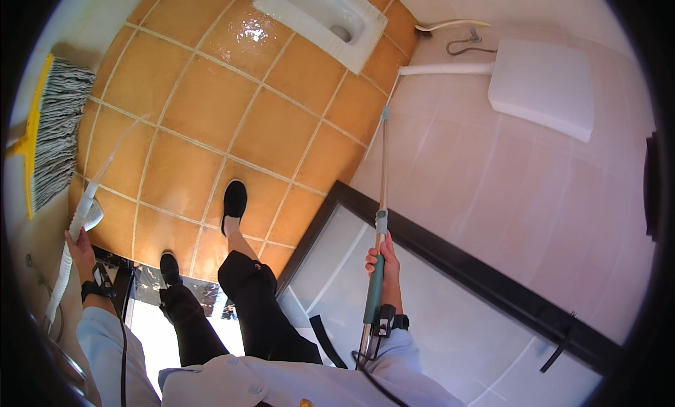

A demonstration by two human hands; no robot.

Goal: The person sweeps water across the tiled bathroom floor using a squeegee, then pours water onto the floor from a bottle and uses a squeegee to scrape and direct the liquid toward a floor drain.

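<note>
My left hand [82, 248] grips a white corrugated hose [66, 267] at the left, and a stream of water runs from its upper end onto the orange floor tiles [203, 98]. My right hand [386, 259] is closed around the metal and green pole [374, 288] of a long-handled tool, which reaches up towards the foot of the right wall. The tool's far end is thin and seen edge-on, so its kind cannot be told. Wet, shining tiles lie beside a white squat toilet [321, 16] at the top.
A string mop [60, 135] with a yellow head leans at the left wall. On the right wall hangs a white cistern [543, 88] with a pipe [448, 69]. A dark-framed door [464, 277] stands at the lower right. My feet in black shoes are on the tiles and near the threshold.
</note>
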